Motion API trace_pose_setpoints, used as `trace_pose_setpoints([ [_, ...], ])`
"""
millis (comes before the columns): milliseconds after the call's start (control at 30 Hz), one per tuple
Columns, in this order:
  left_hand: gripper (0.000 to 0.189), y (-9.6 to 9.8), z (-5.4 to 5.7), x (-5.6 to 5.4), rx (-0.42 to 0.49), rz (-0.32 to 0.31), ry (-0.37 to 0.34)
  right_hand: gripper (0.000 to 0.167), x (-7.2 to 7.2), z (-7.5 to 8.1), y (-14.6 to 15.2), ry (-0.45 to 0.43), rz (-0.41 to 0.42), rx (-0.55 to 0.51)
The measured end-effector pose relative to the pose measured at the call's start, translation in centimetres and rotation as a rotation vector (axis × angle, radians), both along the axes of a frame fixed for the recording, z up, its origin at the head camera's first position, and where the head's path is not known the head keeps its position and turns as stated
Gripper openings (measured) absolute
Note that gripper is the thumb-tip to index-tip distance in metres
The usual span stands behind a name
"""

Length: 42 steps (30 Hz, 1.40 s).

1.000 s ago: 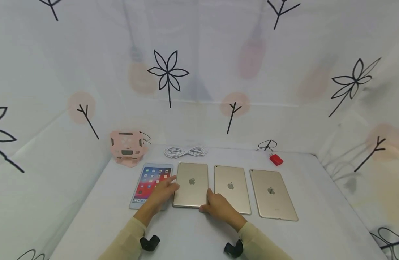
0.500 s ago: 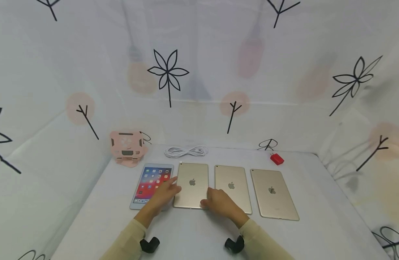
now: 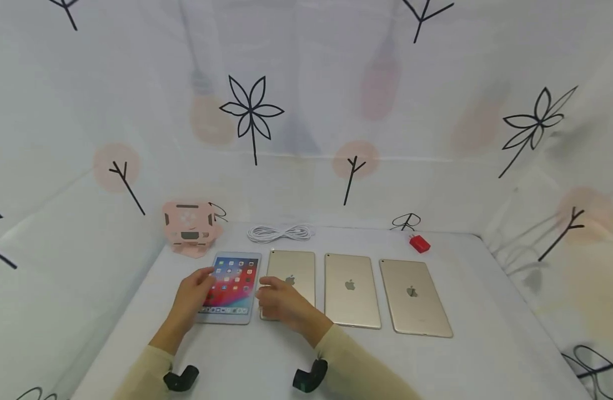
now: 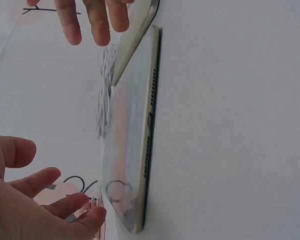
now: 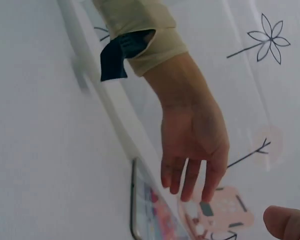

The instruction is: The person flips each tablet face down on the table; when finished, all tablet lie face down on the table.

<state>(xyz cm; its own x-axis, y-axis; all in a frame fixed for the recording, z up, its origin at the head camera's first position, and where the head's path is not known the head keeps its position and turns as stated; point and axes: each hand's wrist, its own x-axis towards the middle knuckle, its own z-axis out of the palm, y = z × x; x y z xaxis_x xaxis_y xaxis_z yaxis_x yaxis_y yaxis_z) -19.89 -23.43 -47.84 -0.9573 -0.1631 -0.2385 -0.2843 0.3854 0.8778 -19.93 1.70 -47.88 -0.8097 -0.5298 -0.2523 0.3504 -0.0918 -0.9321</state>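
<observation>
A white tablet with a lit screen (image 3: pixel 235 282) lies face up at the left end of a row of tablets. Along its left edge is my left hand (image 3: pixel 189 294), fingers extended and thumb over the border. My right hand (image 3: pixel 289 303) hovers by the opposite edge, covering part of a gold tablet (image 3: pixel 301 266) that lies face down beside it. In the left wrist view, fingers of both hands show apart from the lit tablet, whose port edge (image 4: pixel 151 120) faces the camera. The right wrist view catches the left hand with straight fingers and my right thumb (image 5: pixel 285 222).
Two more gold tablets, a middle one (image 3: pixel 353 308) and a right one (image 3: pixel 416 305), lie face down to the right. Behind the row are a pink stand (image 3: pixel 190 225), a coiled white cable (image 3: pixel 280 233) and a red charger plug (image 3: pixel 419 243). Patterned cloth walls enclose the table.
Both hands have let go of the second tablet's edges and moved left, to either side of the lit tablet. The tablets keep their places in the row; the head view has turned slightly.
</observation>
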Motion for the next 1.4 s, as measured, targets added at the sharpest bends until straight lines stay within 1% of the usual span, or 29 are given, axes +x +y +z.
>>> trace_pose_setpoints([
  [67,0.053,-0.9,-0.2,0.4,0.001,0.027,0.013,0.060,0.2,0.0,-1.0,-0.048,-0.017,-0.031],
  [133,0.052,-1.3,-0.5,0.8,0.016,0.035,0.027,0.058,0.3,0.0,-1.6,-0.095,-0.042,-0.047],
  [200,0.051,-1.5,-0.9,1.0,0.043,0.025,0.035,0.058,0.3,-0.1,-1.9,-0.129,-0.069,-0.059],
  [333,0.054,-1.2,-1.5,1.2,0.092,0.010,0.016,0.057,0.1,-0.4,-2.3,-0.179,-0.102,-0.104],
  [467,0.059,-0.9,-1.5,1.3,0.092,-0.008,0.001,0.058,-0.1,-0.7,-2.5,-0.196,-0.115,-0.136],
  [633,0.070,-0.7,-1.0,1.3,0.086,-0.066,-0.020,0.065,0.1,-0.9,-2.7,-0.202,-0.132,-0.134],
  [767,0.077,-0.8,-0.7,1.3,0.099,-0.097,-0.038,0.069,0.2,-1.1,-2.9,-0.188,-0.143,-0.148],
  [867,0.082,-0.7,-0.5,1.3,0.109,-0.102,-0.052,0.066,-0.1,-1.1,-3.1,-0.171,-0.147,-0.188],
  [967,0.088,-0.5,-0.3,1.2,0.134,-0.091,-0.057,0.059,-0.6,-1.2,-3.4,-0.145,-0.121,-0.247],
  [1067,0.090,-0.2,-0.1,1.1,0.162,-0.083,-0.060,0.054,-1.1,-1.2,-4.0,-0.115,-0.057,-0.283],
  [1233,0.086,-0.3,0.2,1.3,0.207,-0.095,-0.055,0.060,-1.4,-1.2,-5.2,-0.073,0.085,-0.263],
  [1400,0.083,-0.7,0.4,1.3,0.221,-0.147,-0.029,0.065,-1.4,-1.3,-6.1,-0.034,0.178,-0.280],
])
